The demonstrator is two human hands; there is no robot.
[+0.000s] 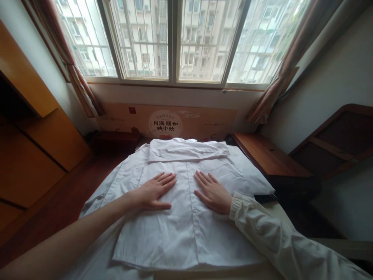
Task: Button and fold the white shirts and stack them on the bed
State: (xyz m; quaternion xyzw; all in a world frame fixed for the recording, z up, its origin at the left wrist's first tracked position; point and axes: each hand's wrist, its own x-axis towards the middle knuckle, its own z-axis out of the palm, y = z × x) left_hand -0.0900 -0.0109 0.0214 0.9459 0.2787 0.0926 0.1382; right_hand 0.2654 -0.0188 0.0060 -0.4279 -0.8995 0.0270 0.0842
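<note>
A white button-up shirt (pixel 175 233) lies spread out in front of me, its button placket running down the middle and its hem toward me. A sleeve (pixel 186 150) is folded across its top end. My left hand (pixel 159 190) rests flat on the shirt left of the placket, fingers extended and thumb apart. On the other side, my right hand (pixel 214 192) lies flat near the buttons with its fingers spread. Neither hand grips anything. More white cloth (pixel 116 182) lies under and beside the shirt on the left.
A wooden desk (pixel 271 155) stands at the right, with a dark-framed panel (pixel 335 140) against the wall. Orange cabinets (pixel 37 155) line the left. Beneath the barred window (pixel 171 42), a printed banner (pixel 192 120) covers the wall. Tied curtains (pixel 265 105) hang beside it.
</note>
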